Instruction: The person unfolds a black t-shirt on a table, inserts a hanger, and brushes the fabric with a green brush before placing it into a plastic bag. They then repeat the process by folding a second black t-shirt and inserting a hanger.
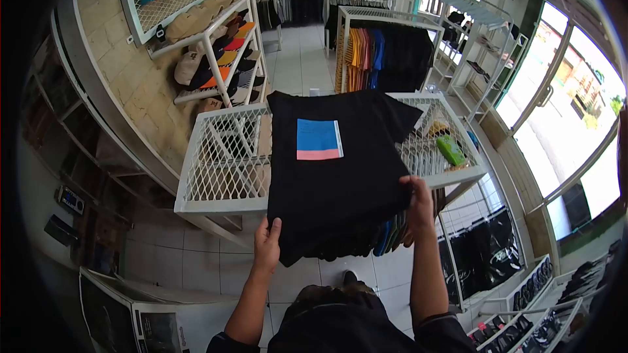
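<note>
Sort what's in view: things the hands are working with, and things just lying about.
In hand: black T-shirt, held by left hand and right hand, over the white mesh table.

Lying about: green packet, caps on the rack, hanging shirts.

we count one black t-shirt [340,183] on the white mesh table [226,163], bearing one blue-and-pink patch [318,139]. two hands grip it, left hand [267,245] and right hand [418,206]. one green packet [451,150] lies on the table's right side. one cap rack [219,52] stands behind the table.
</note>
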Motion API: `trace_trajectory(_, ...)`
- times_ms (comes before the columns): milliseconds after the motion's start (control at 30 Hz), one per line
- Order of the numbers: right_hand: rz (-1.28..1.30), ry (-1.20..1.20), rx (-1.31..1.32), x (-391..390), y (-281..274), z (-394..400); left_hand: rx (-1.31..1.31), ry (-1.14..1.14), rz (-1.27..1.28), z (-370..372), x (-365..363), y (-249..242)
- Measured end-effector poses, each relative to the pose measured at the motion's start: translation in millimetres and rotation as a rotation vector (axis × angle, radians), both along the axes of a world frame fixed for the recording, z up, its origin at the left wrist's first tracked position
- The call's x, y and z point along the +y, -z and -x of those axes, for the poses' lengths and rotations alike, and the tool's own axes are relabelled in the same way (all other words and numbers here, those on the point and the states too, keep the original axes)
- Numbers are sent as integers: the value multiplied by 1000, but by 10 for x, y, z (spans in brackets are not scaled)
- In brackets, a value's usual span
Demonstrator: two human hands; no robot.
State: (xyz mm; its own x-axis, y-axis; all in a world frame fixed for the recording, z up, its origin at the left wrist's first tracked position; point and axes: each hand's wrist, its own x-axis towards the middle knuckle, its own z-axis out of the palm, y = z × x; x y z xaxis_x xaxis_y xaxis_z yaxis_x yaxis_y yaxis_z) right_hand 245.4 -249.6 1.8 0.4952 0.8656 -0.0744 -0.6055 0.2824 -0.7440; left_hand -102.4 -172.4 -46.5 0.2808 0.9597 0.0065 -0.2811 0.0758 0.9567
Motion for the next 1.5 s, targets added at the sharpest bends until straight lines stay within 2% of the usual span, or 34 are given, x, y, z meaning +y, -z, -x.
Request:
trace_trajectory(67, 184, 290, -715, -45, -198, -22, 23, 49, 59, 38, 5, 134)
trace_trajectory(100, 172, 314, -589, -43, -203, -51, 22, 64, 61, 66, -30, 152)
trace_trajectory(133, 167, 326, -597, -64, -165, -103, 21, 81, 71, 63, -42, 161)
trace_trajectory(200, 323, 525, -691, -18, -81, -236, 7, 93, 48, 59, 22, 168)
trace_trajectory(267, 325, 586, -696, -24, 70, -336, 38, 95, 28, 76, -15, 230)
trace_trajectory(300, 391, 707, -821, -9, 63, -313, 49, 4, -18, 11, -62, 180)
trace_trajectory(333, 465, 828, -947, -7, 71, -299, 45, 2, -15, 44, -35, 223)
trace_trajectory(367, 498, 908, -1003, -46, 122, -250, 158, 48, -14, 77, 1, 311)
trace_trajectory(400, 511, 910, -1006, -22, 117, -157, 275, 101, -10, 118, 8, 373)
trace_trajectory(433, 497, 950, -1174, 8, 109, -81, 426, 97, -75, 135, 24, 349)
trace_trajectory(467, 479, 979, -1349, 40, 107, 5, 421, 96, -55, 126, 50, 376)
trace_trajectory(533, 390, 790, -1457, 203, 28, 283, 395, -11, -199, 23, 80, 486)
trace_trajectory(567, 371, 680, -1456, 333, 24, 395, 384, -26, -178, -7, 75, 478)
trace_trajectory(633, 278, 568, -1473, 638, -9, 642, 409, -90, -299, -47, 91, 437)
trace_trajectory(800, 154, 298, -1525, 1480, -59, 1045, 462, -152, -236, -149, -63, 273)
trace_trajectory(900, 48, 276, -1571, 2056, 21, 1160, 545, -201, -302, -172, -44, 381)
trace_trajectory(933, -27, 331, -1664, 2208, 10, 1202, 552, -205, -284, -162, -88, 351)
trace_trajectory(1033, -16, 235, -1605, 2616, -45, 1353, 601, -323, -411, -181, -81, 166)
trace_trajectory(1233, 79, 218, -1611, 3264, -112, 1489, 576, -426, -452, -220, -65, 72)
trace_trajectory(1300, 136, 233, -1658, 3456, -158, 1521, 599, -461, -483, -240, -52, 50)
trace_trajectory(1400, 357, 170, -1719, 3656, -219, 1511, 604, -483, -471, -259, -39, 45)
trace_trajectory(1500, 412, 184, -1746, 3784, -211, 1483, 614, -501, -455, -274, -23, -9)
